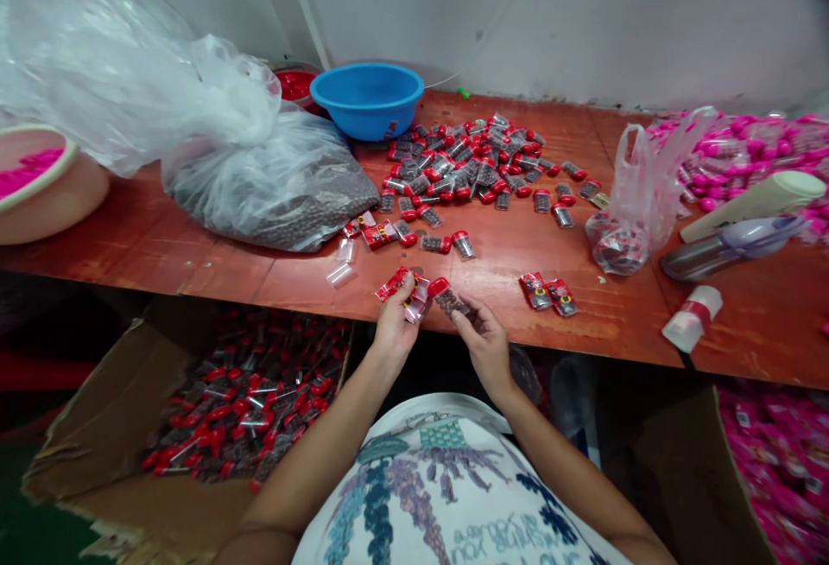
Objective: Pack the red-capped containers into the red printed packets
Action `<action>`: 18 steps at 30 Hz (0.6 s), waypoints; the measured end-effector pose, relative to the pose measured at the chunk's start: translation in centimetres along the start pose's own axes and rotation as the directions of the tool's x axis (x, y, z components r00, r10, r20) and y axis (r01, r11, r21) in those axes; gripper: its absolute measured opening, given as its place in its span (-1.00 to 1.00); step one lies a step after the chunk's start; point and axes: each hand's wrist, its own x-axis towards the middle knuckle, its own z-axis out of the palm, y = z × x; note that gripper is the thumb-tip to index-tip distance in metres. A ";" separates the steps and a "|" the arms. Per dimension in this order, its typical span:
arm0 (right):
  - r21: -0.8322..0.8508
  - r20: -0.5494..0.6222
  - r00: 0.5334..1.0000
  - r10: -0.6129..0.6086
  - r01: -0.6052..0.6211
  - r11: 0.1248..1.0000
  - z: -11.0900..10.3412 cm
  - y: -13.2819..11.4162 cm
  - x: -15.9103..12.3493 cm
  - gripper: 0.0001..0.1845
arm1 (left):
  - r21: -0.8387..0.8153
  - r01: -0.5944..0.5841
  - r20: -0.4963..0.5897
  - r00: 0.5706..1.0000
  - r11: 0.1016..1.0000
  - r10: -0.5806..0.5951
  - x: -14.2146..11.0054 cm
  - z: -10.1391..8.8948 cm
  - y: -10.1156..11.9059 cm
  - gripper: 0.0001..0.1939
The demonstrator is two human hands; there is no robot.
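Note:
My left hand (396, 330) is closed on a red printed packet (392, 283) with clear plastic showing at one side. In my right hand (487, 342), thumb and fingers pinch a small clear container (446, 295) with a red cap and dark beads inside. Its capped end tilts toward the packet; whether the two touch I cannot tell. Both hands are at the table's front edge. Beyond them lie two loose red-capped containers (463, 244) and clear plastic sleeves (341, 275). Two red packets (547, 294) rest to the right.
A heap of red-capped containers (479, 155) lies behind, beside a blue basin (367, 98). To the left sits a plastic bag of dark beads (278, 185). Bottles (731, 245) and pink items (757, 150) are at right. Below left, a cardboard box (110, 401) holds more containers.

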 end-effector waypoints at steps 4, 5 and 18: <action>-0.004 -0.007 1.000 -0.006 0.006 1.000 0.0 0.4 0.1 -0.64 | 0.003 0.007 0.026 1.000 1.000 -0.007 0.0 -0.1 -0.1 -0.95; -0.008 -0.010 1.000 -0.010 0.009 1.000 0.0 0.4 0.1 -0.64 | 0.004 0.009 0.027 1.000 1.000 -0.009 -0.1 -0.1 -0.2 -0.95; -0.046 -0.037 0.998 -0.056 0.054 0.997 0.0 0.6 0.0 -0.65 | -0.019 -0.017 0.042 0.999 1.000 0.017 0.1 0.4 -0.5 -0.93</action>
